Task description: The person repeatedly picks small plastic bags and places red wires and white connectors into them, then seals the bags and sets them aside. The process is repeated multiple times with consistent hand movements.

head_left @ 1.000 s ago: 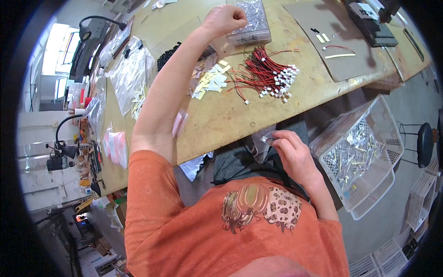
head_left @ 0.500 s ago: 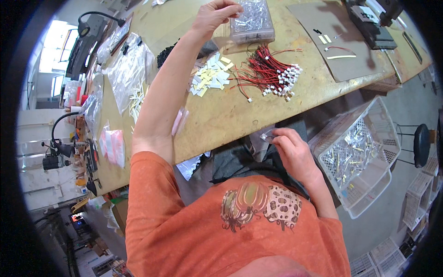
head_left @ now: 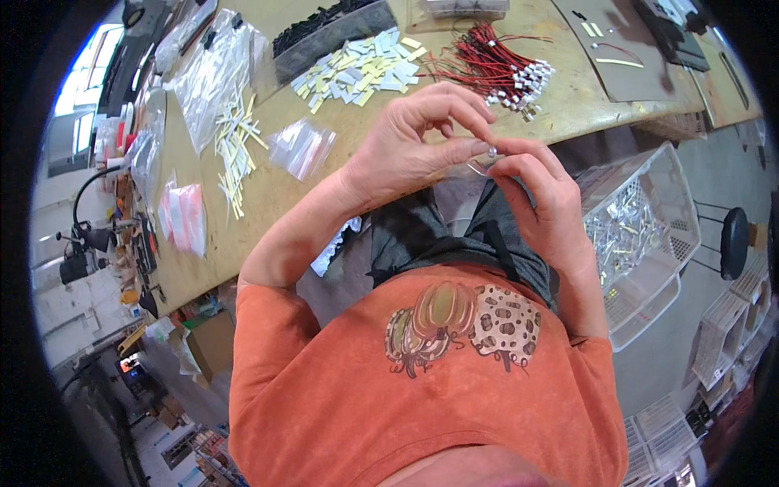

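My left hand and my right hand meet over the table's front edge, fingertips almost touching. Thumb and forefinger of the left pinch a small clear plastic piece. A thin, clear, curved piece sticks out from the right fingertips, which are closed on it; its exact kind is too small to make out. Just beyond my hands lie a bundle of red and black wires with white connectors and a pile of yellow and grey-white flat strips.
A grey bin of black parts and a clear box stand at the back. Small zip bags and narrow cream strips lie at left. Below the table's right side is a white basket holding clear bagged pieces.
My left hand has come back from the clear box at the far side to my right hand, a small clear piece now in its fingers. My right hand has risen slightly.
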### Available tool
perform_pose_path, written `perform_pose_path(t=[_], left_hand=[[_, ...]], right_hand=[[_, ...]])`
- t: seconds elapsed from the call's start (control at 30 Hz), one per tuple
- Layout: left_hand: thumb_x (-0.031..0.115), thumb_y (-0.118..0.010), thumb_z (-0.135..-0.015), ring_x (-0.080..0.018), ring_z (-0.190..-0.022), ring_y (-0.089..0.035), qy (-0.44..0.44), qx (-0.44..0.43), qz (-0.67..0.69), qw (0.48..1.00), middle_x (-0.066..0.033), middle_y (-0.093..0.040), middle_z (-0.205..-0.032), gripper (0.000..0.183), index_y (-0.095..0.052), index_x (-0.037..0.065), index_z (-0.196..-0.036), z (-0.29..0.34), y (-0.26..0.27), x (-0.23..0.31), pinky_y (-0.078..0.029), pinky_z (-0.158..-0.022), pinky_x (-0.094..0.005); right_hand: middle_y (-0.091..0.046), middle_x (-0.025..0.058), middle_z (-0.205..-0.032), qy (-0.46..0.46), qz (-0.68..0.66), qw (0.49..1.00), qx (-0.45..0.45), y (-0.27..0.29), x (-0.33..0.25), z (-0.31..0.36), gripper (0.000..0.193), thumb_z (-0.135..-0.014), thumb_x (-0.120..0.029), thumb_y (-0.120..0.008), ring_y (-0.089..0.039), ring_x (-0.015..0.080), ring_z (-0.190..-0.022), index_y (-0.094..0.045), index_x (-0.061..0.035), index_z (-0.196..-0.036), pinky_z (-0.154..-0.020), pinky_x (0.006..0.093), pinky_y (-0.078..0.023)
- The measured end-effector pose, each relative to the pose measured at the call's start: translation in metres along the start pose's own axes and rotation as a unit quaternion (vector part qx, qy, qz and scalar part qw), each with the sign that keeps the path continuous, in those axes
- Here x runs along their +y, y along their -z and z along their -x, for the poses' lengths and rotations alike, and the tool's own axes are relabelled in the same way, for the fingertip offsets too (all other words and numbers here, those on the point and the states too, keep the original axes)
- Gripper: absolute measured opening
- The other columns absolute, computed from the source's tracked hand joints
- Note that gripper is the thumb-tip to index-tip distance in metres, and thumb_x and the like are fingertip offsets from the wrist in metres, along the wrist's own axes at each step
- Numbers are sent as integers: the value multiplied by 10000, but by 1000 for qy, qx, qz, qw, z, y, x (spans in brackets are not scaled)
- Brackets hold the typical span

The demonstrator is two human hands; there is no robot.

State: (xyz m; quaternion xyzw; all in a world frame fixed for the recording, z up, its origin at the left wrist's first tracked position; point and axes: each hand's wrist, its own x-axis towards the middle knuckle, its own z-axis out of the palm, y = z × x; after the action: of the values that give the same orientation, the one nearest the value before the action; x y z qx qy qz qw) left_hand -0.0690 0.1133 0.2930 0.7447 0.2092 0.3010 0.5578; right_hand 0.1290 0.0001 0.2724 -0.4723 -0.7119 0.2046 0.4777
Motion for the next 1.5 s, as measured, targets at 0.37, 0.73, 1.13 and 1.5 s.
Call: perform_pose_path(t=[0.37,0.73,1.13,1.5], left_hand=[[112,-729,-956,-61,-883,-659,25,293,-234,927,-19,-751,-939,135,-758,3,-1031,-5,148,18,-535,-796,-228],[399,-803,-799,-287,-981,-736,274,104,-555,778,-154,-776,-1032,381,-811,80,-1008,-87,262,-77,-562,-928,-388],[262,-819,-778,-189,-842,-712,246,134,-446,850,-81,-774,-930,265,-799,88,-976,-86,280,-103,-556,-799,-341],[61,-659,-969,-90,-855,-666,198,141,-97,965,-37,-721,-970,92,-680,47,-1057,-35,156,-4,-541,-796,-232]], right_hand=[[-683,162,-1122,-24,21,999,-44,-18,-10,11,151,-860,82,-678,-683,344,-967,-640,-5,-977,-798,383,-568],[-694,161,-1074,-37,4,997,-70,-33,-1,26,175,-817,82,-713,-687,349,-975,-641,1,-954,-833,401,-570],[-686,163,-1052,-45,-2,998,-54,-30,9,31,150,-831,72,-699,-680,361,-958,-630,1,-944,-811,410,-566],[-685,174,-1110,-40,-1,999,-37,-22,1,27,151,-863,103,-667,-684,345,-1002,-638,12,-979,-833,374,-555]])
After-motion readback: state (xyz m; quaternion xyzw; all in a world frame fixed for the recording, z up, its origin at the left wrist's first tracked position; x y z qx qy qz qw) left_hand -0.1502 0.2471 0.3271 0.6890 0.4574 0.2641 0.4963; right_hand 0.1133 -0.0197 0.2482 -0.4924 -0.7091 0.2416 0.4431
